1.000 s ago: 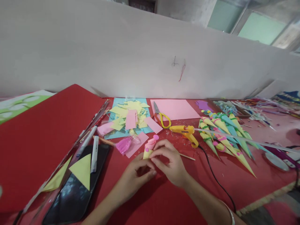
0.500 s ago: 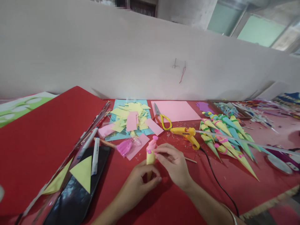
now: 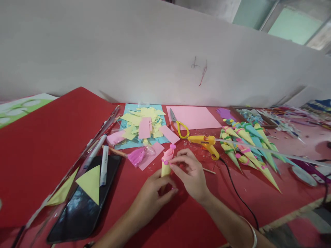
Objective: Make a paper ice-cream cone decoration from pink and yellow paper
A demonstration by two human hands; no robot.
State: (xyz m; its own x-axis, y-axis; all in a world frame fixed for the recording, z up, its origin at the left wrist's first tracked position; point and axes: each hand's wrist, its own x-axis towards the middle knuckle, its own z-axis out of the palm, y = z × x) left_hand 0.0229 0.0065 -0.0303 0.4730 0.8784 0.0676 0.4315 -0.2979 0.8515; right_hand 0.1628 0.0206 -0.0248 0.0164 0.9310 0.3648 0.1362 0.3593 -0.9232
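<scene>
The left hand (image 3: 151,194) curled round the paper cone (image 3: 166,170) should brace it gently while the right hand (image 3: 192,175) pinches, apparently, its pink trim (image 3: 165,162).

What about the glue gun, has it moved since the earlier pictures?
No, the glue gun lies just right of the scissors, same as before.
</scene>
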